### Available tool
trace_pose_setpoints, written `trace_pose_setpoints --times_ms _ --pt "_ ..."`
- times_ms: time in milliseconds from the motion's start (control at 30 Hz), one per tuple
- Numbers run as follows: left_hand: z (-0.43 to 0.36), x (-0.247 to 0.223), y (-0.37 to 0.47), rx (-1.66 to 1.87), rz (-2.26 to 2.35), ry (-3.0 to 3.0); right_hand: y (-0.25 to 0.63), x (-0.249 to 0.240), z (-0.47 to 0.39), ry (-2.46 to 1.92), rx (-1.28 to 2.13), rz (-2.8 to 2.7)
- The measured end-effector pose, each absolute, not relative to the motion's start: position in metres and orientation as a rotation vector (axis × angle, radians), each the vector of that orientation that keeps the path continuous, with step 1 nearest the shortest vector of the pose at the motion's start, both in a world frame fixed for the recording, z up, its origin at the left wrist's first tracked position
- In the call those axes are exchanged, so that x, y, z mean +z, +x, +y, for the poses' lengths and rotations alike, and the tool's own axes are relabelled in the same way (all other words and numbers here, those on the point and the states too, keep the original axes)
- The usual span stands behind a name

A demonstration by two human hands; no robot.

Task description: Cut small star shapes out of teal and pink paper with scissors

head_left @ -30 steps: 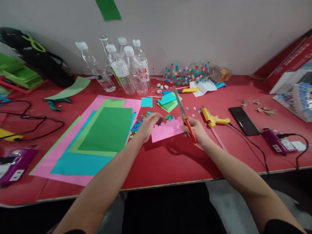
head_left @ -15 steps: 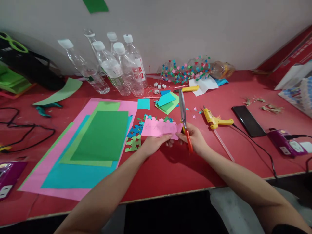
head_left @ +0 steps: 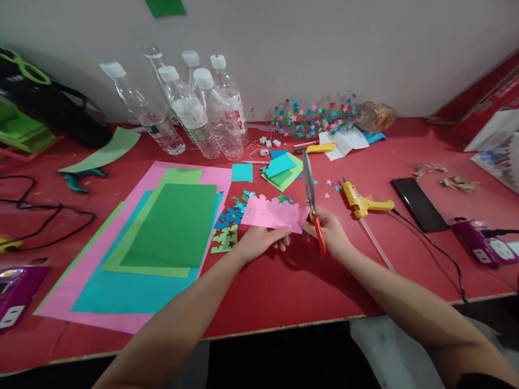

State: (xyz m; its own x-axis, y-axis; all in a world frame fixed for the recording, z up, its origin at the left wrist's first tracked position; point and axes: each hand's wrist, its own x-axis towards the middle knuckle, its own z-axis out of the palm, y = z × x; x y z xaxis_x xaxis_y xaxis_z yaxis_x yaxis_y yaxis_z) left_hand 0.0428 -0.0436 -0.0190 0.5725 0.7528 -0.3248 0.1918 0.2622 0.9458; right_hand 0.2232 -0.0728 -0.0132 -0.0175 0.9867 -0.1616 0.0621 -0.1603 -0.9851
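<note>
My left hand (head_left: 263, 241) grips the lower edge of a pink sheet of paper (head_left: 270, 213). Faint star outlines are drawn on it, and its top edge is notched by cuts. In my right hand (head_left: 330, 232) is a pair of scissors (head_left: 315, 210) with orange-red handles, the long blades pointing up and away. The thumb and fingertips of that hand also touch the paper's right corner. Just beyond and left of the sheet lie blue paper scraps (head_left: 227, 219) and a green scrap (head_left: 224, 239) with star-shaped holes.
Stacked coloured sheets (head_left: 170, 227) lie at left, with several plastic bottles (head_left: 190, 113) behind. A bottle covered in stars (head_left: 314, 115) lies by the wall. A yellow glue gun (head_left: 360, 200), a phone (head_left: 419, 205) and a purple power strip (head_left: 484, 243) are at right.
The whole view has shifted slightly. The pink paper is turned a little so its drawn star outlines show more clearly. Both hands keep their hold.
</note>
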Motion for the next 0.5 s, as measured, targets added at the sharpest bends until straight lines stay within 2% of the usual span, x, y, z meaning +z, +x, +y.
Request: trace_pose_setpoints --times_ms 500 --pt "-0.0459 -0.0163 0.0456 0.701 0.926 1.145 0.2300 -0.0089 -0.0740 -1.192 1.384 -1.212"
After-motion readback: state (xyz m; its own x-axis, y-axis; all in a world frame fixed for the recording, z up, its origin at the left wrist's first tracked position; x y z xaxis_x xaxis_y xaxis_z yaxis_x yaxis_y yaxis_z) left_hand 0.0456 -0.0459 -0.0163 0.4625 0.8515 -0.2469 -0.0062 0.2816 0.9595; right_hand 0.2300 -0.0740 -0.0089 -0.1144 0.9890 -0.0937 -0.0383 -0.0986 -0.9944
